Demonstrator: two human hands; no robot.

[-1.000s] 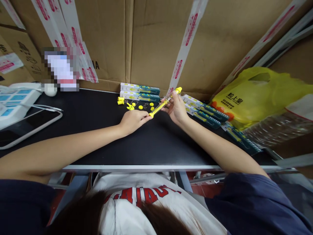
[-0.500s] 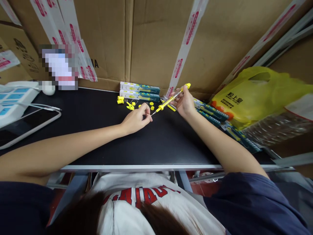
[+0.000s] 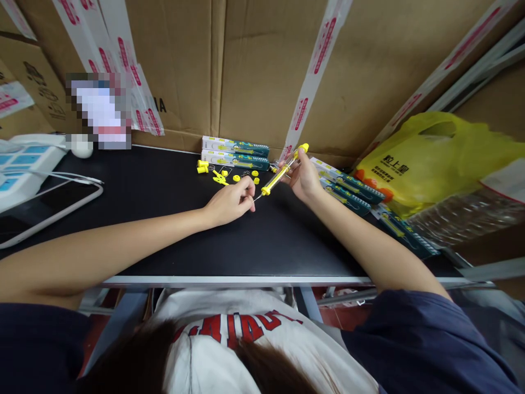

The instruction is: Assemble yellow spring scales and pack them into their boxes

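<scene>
My right hand is closed around a slim yellow-and-clear tube-shaped tool, its exact kind unclear. It slants, with a yellow knob at the upper right end and a yellow collar at the lower left. A thin metal wire sticks out of the collar end. My left hand pinches this wire between thumb and fingertips. Just behind my left hand, small yellow caps, a yellow winged piece and a yellow cylindrical part lie on the black table.
Printed narrow boxes are stacked at the back, with more boxes behind my right forearm. On the right are a yellow plastic bag and a clear ribbed package. A phone and a power strip occupy the left. Cardboard walls the back.
My right hand and the tool have shifted slightly left, bringing the collar nearer my left fingertips. The narrow yellow tip seen beyond the collar earlier no longer shows. My left hand has barely moved.
</scene>
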